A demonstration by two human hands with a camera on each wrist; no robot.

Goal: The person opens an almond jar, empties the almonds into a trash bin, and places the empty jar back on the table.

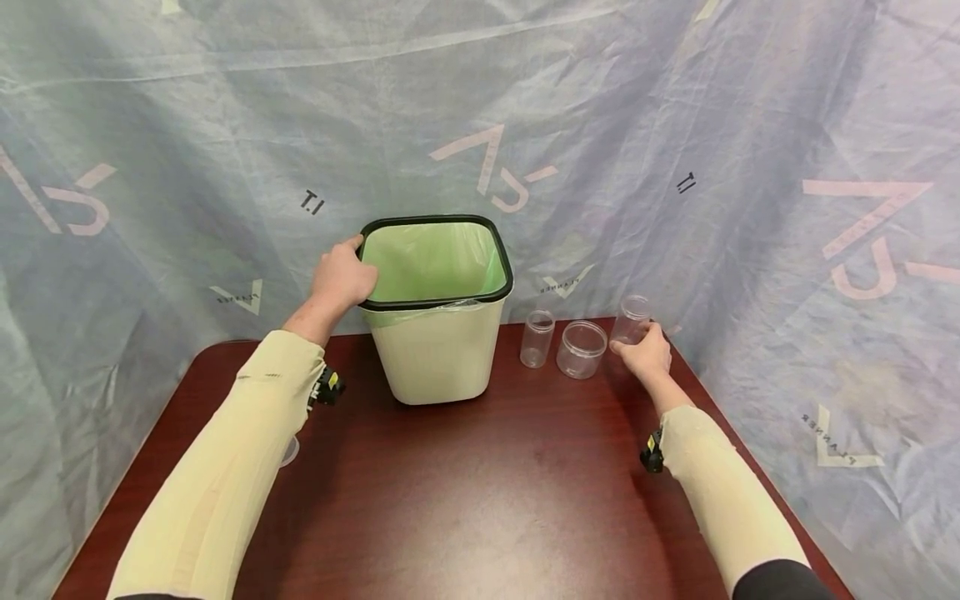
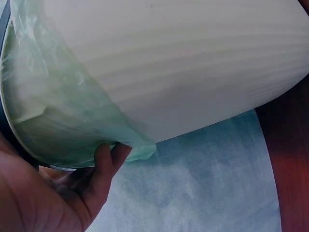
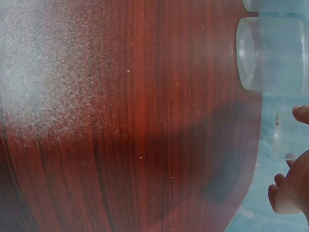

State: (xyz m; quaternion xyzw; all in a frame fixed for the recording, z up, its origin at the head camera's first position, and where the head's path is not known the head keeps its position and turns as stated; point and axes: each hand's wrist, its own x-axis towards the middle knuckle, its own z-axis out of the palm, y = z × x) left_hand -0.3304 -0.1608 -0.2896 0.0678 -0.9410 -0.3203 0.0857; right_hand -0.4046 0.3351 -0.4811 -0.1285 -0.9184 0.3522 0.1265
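A pale trash can (image 1: pixel 435 358) with a black rim stands at the back of the table, lined with a thin green bag (image 2: pixel 72 121). My left hand (image 1: pixel 341 273) grips its left rim; in the left wrist view the fingers curl under the bag's folded-over edge. At the back right my right hand (image 1: pixel 647 348) holds a tall clear plastic jar (image 1: pixel 632 315) between thumb and fingers. The right wrist view catches this jar (image 3: pixel 285 133) only partly, at the right edge. Left of it stand a wide clear jar (image 1: pixel 581 350) and a narrow clear jar (image 1: pixel 537 340).
The dark red wooden table (image 1: pixel 480 492) reaches back to a grey printed sheet (image 1: pixel 247 133) hung like a wall behind and at both sides. A round whitish thing (image 1: pixel 290 452) shows partly from behind the left sleeve.
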